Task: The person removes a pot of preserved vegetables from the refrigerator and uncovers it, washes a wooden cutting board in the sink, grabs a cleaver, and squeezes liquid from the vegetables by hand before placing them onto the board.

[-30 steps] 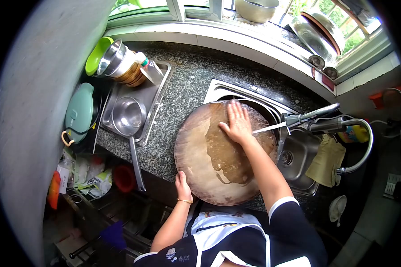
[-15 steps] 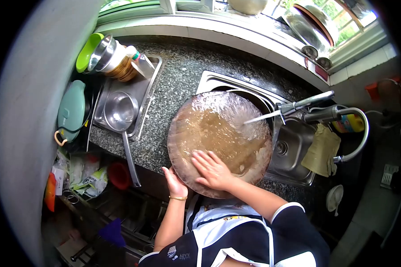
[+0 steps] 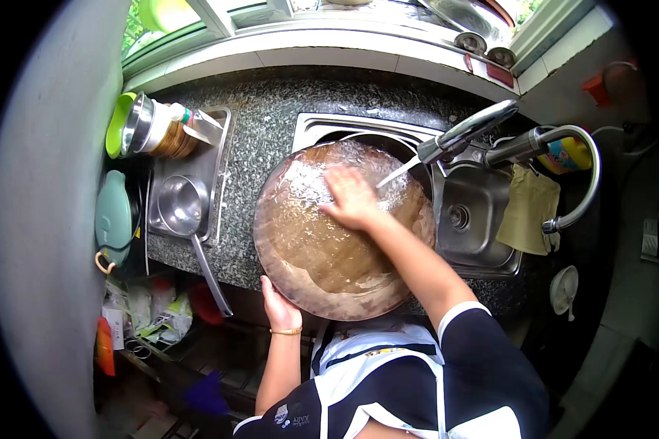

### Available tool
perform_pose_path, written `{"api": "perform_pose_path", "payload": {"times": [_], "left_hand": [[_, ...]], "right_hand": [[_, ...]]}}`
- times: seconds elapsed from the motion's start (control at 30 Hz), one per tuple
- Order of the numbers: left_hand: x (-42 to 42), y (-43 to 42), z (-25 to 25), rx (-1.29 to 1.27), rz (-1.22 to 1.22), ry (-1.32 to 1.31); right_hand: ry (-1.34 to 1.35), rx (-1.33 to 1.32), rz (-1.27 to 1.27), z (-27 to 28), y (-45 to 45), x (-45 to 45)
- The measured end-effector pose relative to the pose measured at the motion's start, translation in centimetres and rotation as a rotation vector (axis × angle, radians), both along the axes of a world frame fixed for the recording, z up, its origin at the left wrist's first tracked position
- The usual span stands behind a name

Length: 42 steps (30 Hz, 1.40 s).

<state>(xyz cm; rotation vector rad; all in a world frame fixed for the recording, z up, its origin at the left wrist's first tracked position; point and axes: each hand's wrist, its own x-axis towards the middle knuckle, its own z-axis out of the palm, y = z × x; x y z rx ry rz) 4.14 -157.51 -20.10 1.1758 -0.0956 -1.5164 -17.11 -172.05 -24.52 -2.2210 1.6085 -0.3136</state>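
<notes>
The left hand [image 3: 281, 307] touches a wet round wooden board [image 3: 329, 252] at its eight o'clock rim, thumb beside the edge; the other fingers' spread cannot be told. The board lies over the granite countertop [image 3: 245, 146] and double sink [image 3: 483, 230]. Toward twelve from its centre, the right hand [image 3: 353, 199] lies palm-down, thumb apart, fingers blurred but seemingly together. Beside it falls water [image 3: 397, 174] from the chrome faucet [image 3: 463, 135] at two o'clock.

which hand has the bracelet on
The left hand, at the edge of the round board: a yellowish bracelet circles its wrist. The right hand, over the board's wet top, shows a bare wrist.
</notes>
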Motion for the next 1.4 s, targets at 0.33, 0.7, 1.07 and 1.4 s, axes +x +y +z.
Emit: {"api": "perform_pose_path", "payload": {"times": [0.33, 0.7, 1.07, 1.4], "left_hand": [[-1.0, -0.4, 4.2, -0.016, -0.098, -0.005], [-2.9, -1.4, 8.2, -0.075, -0.132, -0.011], [-8.6, -1.5, 10.1, -0.333, -0.141, 0.159], [-8.9, -2.5, 12.0, -0.241, -0.219, 0.243]], "right_hand": [[-0.318, 0.025, 0.272, 6.5, 12.3, 2.5], [-0.279, 0.307, -0.43, -2.2, 8.2, -16.2], [-0.587, -0.121, -0.84, -0.9, 10.6, -16.7], [-0.426, -0.084, -0.899, 2.4, 6.1, -18.3]]}}
